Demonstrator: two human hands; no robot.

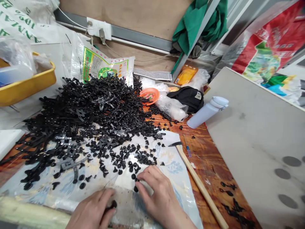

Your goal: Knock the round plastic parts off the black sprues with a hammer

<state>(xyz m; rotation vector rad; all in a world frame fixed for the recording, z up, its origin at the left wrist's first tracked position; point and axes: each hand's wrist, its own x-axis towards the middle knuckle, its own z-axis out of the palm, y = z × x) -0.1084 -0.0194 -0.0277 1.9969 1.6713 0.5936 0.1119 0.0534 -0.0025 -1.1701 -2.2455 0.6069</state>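
Note:
My left hand (94,208) is closed near the front of the plastic sheet (183,178), with a small black round-headed plastic piece (114,203) between thumb and fingers. To its right, my right hand (158,190) pinches another black plastic piece (136,180) between thumb and forefinger; the fingers partly hide it. Loose black round-headed pieces (124,156) lie scattered just beyond both hands. Behind them rises a large heap of black plastic parts (95,105), some strip-shaped with small studs.
A hammer (202,186) with a wooden handle lies at the right, beside a screwdriver (188,149). Farther back are a pale blue bottle (206,113), a black cap (188,98) and an orange dish (150,95). A yellow bin (28,87) stands at left; a grey panel (257,136) leans at right.

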